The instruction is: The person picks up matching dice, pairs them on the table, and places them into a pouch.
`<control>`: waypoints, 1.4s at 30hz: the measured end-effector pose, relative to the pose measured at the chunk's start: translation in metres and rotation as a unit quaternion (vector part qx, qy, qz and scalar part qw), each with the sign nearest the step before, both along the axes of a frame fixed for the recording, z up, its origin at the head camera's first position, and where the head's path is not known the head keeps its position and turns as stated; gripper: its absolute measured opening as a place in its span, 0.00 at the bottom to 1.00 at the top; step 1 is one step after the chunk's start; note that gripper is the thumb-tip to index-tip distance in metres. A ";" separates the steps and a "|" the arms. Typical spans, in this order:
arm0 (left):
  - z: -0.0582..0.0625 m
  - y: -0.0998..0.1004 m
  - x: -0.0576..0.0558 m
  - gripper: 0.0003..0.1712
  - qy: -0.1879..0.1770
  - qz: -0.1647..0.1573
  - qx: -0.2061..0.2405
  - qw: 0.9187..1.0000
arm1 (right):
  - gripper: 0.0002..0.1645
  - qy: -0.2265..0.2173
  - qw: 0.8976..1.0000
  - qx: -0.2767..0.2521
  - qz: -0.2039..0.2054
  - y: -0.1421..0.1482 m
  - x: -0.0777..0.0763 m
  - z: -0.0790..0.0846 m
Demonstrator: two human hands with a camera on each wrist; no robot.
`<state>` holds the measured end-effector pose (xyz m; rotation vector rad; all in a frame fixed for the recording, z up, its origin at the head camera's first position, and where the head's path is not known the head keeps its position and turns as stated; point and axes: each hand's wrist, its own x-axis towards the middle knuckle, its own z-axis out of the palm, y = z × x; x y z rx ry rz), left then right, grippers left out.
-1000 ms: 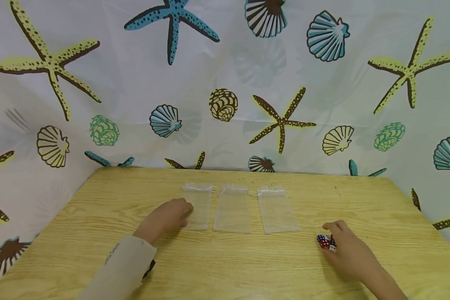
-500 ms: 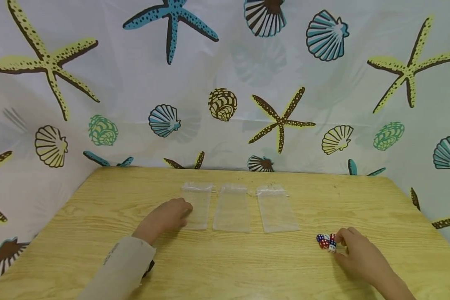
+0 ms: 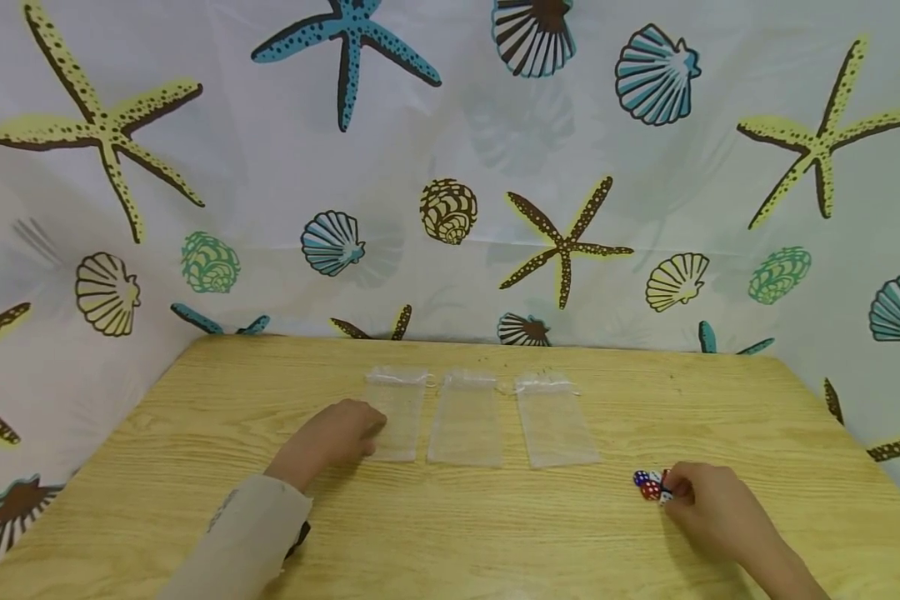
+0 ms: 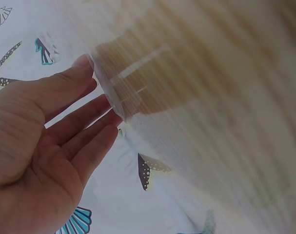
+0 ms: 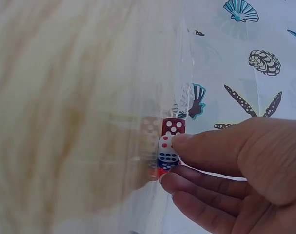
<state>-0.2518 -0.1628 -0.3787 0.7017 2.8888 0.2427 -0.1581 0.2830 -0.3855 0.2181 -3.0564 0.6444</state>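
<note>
Right hand (image 3: 722,510) drew right off the dice (image 3: 649,490), then slightly left again; fingers (image 3: 682,472) now overlap their right end.

A broad lane of worktop (image 3: 480,533) runs across the lower middle of the head view, between the left hand (image 3: 335,437) and the right hand (image 3: 716,508). Three sheer bags (image 3: 465,425) lie flat at center, low enough to pass over; dice (image 3: 650,490) obstruct the lower right, while shell-print cloth (image 3: 412,150) walls the back and sides.
</note>
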 end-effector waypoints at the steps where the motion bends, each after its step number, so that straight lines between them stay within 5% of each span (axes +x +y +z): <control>1: 0.000 0.000 0.000 0.21 -0.001 0.002 0.002 1.000 | 0.06 0.001 1.000 -0.001 -0.001 0.000 0.000 0.000; 21: 0.000 0.001 0.001 0.15 0.016 -0.002 0.027 1.000 | 0.07 -0.005 1.000 0.014 -0.012 -0.003 -0.001 0.000; 26: -0.001 0.001 0.001 0.02 0.009 -0.002 0.042 0.999 | 0.07 -0.008 1.000 0.014 -0.010 -0.004 -0.001 -0.002; 31: -0.001 0.000 0.000 0.11 0.007 -0.006 0.041 0.999 | 0.07 -0.003 1.000 0.015 -0.008 -0.005 -0.001 -0.002; 42: -0.002 -0.001 0.000 0.03 0.010 0.007 0.032 0.999 | 0.06 -0.003 1.000 0.025 -0.003 -0.013 -0.001 0.002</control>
